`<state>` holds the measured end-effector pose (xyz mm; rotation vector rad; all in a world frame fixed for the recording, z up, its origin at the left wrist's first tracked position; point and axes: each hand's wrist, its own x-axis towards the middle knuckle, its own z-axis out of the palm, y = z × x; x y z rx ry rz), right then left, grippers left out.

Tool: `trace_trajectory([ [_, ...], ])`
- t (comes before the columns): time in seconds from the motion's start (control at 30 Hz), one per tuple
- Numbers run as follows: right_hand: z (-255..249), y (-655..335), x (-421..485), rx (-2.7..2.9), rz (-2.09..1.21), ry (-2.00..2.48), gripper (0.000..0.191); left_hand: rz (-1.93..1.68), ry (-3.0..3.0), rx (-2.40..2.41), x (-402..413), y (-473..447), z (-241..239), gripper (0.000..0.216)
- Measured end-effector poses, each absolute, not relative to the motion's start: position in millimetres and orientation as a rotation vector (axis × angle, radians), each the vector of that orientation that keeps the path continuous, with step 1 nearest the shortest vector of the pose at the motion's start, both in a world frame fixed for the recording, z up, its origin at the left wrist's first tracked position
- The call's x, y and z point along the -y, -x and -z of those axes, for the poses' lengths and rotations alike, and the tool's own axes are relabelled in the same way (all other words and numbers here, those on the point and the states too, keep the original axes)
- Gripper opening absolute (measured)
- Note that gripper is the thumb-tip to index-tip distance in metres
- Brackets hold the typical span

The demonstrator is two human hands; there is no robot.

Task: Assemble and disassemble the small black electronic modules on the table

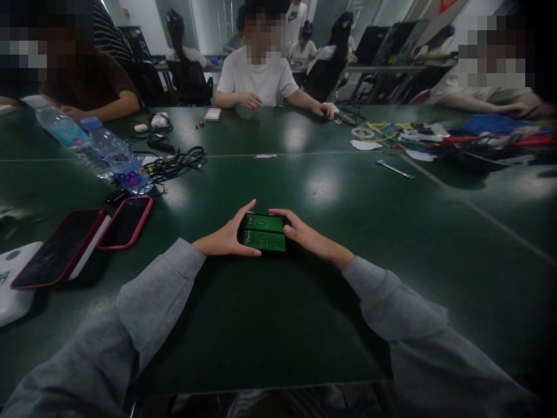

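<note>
A dark-edged block with two green circuit boards [265, 240] on its top lies at the table's middle, in front of me. The boards sit one behind the other, split by a dark line, with pale marks and small parts at their left. Around the left end wraps my left hand [227, 237], thumb along the near edge and a finger reaching past the far edge. My right hand [302, 233] grips the right end, its thumb against the side and fingers bent over the far corner. The hands hide both ends. Whether the block touches the table I cannot tell.
To the left are a pink-cased phone [126, 223], a larger dark-red-cased phone [61, 247], two plastic bottles [119, 157] and black cables [180, 162]. A wrench [394, 169] and tangled wires [391, 132] lie at the right. Several people sit across the green table [261, 325].
</note>
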<state>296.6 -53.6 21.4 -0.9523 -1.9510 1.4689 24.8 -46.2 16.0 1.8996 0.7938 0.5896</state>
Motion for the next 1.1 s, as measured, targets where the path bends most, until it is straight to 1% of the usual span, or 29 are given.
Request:
trace_trajectory([
  [0.1,-21,-300,51,2.044,-1.381,0.925,0.098,-0.663,-1.94,-0.833,47,-26,-15,0.122],
  [0.13,-22,-300,51,2.072,-1.358,0.934,0.104,-0.674,-1.94,-0.845,47,-26,-15,0.123],
  [0.2,-25,-301,51,2.119,-1.334,0.952,0.111,-0.676,-1.932,-0.863,48,-26,-14,0.124],
  [0.33,-27,-302,52,2.176,-1.304,0.956,0.118,-0.72,-1.926,-0.882,47,-27,-11,0.123],
  [0.5,-16,-298,48,2.115,-1.181,0.963,0.114,-0.772,-1.929,-0.971,46,-26,-9,0.123],
  [0.67,-1,-295,40,2.079,-1.112,0.946,0.112,-0.701,-1.962,-1.015,42,-22,-7,0.13],
  [0.83,-1,-290,33,2.075,-1.108,0.903,0.109,-0.712,-2.096,-0.989,35,-19,3,0.138],
  [1.1,-5,-287,35,2.094,-1.135,0.918,0.109,-0.679,-2.136,-0.995,34,-15,6,0.134],
])
